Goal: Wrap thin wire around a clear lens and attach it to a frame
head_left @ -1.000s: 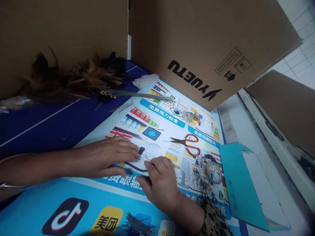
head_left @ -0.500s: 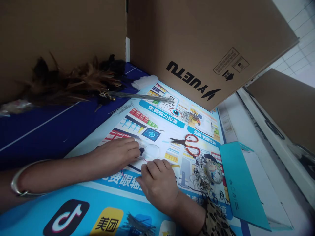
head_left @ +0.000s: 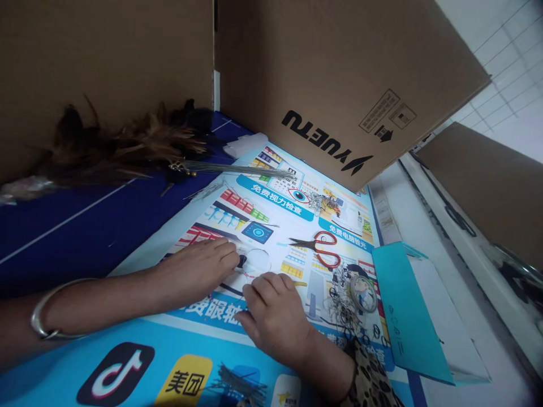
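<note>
While a tall brown cardboard panel with black lettering (head_left: pixel 331 68) stands at the far side, a blue-and-white printed sheet (head_left: pixel 169 330) spreads beneath both hands. The person's left hand (head_left: pixel 207 263) lies palm down, fingers together; the right hand (head_left: pixel 275 314), nearer, curls its fingers inward. Whether either pinches anything cannot be told. Red-handled metal scissors (head_left: pixel 315 245) lie far and right of both, long axis left to right, blades leftward. A thin, pale, curved strand (head_left: pixel 246 278) shows between the fingertips, closer to the right hand, its long axis too faint to tell.
</note>
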{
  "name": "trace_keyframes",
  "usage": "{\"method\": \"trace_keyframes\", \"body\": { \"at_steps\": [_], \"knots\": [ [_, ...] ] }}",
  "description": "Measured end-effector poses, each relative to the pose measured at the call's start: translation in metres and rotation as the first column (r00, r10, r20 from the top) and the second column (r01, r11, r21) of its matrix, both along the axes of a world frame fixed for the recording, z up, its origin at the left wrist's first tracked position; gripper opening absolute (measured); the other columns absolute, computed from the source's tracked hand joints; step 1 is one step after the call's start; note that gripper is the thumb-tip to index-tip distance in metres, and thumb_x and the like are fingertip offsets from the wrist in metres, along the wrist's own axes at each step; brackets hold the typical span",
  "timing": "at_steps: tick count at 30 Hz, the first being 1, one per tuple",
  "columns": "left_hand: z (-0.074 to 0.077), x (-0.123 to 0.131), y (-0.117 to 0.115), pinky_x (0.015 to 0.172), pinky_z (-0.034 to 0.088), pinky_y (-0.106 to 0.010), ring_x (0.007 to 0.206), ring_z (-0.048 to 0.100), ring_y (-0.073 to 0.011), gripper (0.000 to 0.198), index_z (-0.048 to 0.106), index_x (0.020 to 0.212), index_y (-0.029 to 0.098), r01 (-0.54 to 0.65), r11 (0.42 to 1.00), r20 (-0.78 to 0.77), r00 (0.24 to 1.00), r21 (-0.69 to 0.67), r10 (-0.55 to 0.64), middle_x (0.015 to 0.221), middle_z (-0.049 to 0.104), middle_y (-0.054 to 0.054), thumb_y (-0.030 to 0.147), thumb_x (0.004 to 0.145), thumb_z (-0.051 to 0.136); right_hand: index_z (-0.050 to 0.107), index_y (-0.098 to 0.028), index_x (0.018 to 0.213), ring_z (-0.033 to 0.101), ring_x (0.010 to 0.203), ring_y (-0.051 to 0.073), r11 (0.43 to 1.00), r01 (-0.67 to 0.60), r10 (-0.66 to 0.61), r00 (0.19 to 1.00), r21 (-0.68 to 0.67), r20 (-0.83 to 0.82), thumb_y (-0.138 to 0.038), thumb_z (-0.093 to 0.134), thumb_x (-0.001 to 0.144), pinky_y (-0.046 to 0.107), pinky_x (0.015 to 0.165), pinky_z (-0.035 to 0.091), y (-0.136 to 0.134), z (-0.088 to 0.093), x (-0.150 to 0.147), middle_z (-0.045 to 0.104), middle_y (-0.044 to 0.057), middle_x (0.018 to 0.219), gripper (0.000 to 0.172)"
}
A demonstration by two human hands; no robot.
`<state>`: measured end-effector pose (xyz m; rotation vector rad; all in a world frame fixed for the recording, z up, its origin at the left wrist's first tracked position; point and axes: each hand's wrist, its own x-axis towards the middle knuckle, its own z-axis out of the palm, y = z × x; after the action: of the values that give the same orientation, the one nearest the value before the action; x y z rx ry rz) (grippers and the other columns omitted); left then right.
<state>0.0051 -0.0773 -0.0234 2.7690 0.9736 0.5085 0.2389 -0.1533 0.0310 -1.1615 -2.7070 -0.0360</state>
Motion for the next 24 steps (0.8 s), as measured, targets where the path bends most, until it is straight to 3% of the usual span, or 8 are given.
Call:
{"method": "trace_keyframes", "body": {
  "at_steps": [4, 7, 10, 13, 20, 24],
  "knots": [
    [0.003, 0.001, 0.003, 0.081, 0.047, -0.041, 0.087, 0.063, -0.0296, 0.013, 0.067, 0.091, 0.019, -0.004, 1.0, 0.031, 1.0, -0.031, 0.005, 0.093, 0.069, -0.01, 0.016, 0.099, 0.057, 0.061, -0.015, 0.136, 0.057, 0.121, 0.035, 0.985, 0.136, -0.137, 0.99, -0.103, -0.006, -0.055, 0.081, 0.088, 0.053, 0.1, 0.05, -0.004, 0.017, 0.028, 0.069, 0.016, 0.128, 0.065],
    [0.0, 0.002, 0.005, 0.082, 0.047, -0.04, 0.087, 0.063, -0.0287, 0.015, 0.069, 0.091, 0.02, 0.001, 0.999, 0.089, 0.996, -0.035, 0.002, 0.092, 0.07, -0.009, 0.021, 0.1, 0.057, 0.058, -0.015, 0.141, 0.056, 0.124, 0.04, 0.969, 0.223, -0.217, 0.974, -0.109, 0.066, -0.057, 0.085, 0.081, 0.059, 0.097, 0.052, -0.016, 0.02, 0.048, 0.065, 0.02, 0.134, 0.077],
    [-0.004, 0.003, 0.007, 0.08, 0.046, -0.039, 0.085, 0.063, -0.0276, 0.018, 0.069, 0.088, 0.02, 0.011, 1.0, 0.106, 0.994, -0.022, -0.009, 0.091, 0.07, -0.009, 0.02, 0.1, 0.055, 0.055, -0.017, 0.146, 0.053, 0.129, 0.04, 0.956, 0.282, -0.274, 0.957, -0.084, 0.097, -0.046, 0.081, 0.088, 0.058, 0.099, 0.051, -0.029, 0.01, 0.058, 0.061, 0.02, 0.142, 0.07],
    [-0.006, 0.001, 0.009, 0.078, 0.045, -0.039, 0.084, 0.063, -0.027, 0.019, 0.067, 0.089, 0.02, 0.032, 0.999, 0.085, 0.996, -0.032, -0.029, 0.091, 0.07, -0.009, 0.02, 0.101, 0.053, 0.056, -0.016, 0.146, 0.053, 0.125, 0.037, 0.96, 0.278, -0.277, 0.961, -0.037, 0.029, -0.037, 0.071, 0.094, 0.057, 0.098, 0.049, -0.035, -0.004, 0.057, 0.061, 0.019, 0.139, 0.058],
    [0.001, -0.002, 0.011, 0.07, 0.043, -0.036, 0.078, 0.066, -0.0253, 0.022, 0.065, 0.088, 0.021, 0.017, 0.981, 0.101, 0.995, -0.195, 0.003, 0.086, 0.071, -0.006, 0.019, 0.102, 0.048, 0.068, -0.02, 0.129, 0.053, 0.105, 0.029, 0.979, 0.198, -0.195, 0.979, 0.055, -0.061, -0.03, 0.066, 0.096, 0.045, 0.087, 0.046, -0.022, -0.014, 0.055, 0.063, 0.012, 0.117, 0.034],
    [0.004, -0.001, 0.012, 0.069, 0.041, -0.034, 0.077, 0.065, -0.024, 0.021, 0.063, 0.086, 0.022, 0.011, 0.977, 0.107, 0.994, -0.211, 0.012, 0.084, 0.07, -0.005, 0.021, 0.102, 0.049, 0.069, -0.021, 0.127, 0.053, 0.104, 0.027, 0.98, 0.18, -0.174, 0.982, 0.086, -0.07, -0.028, 0.067, 0.096, 0.043, 0.088, 0.046, -0.018, -0.015, 0.057, 0.063, 0.011, 0.114, 0.032]
  ]
}}
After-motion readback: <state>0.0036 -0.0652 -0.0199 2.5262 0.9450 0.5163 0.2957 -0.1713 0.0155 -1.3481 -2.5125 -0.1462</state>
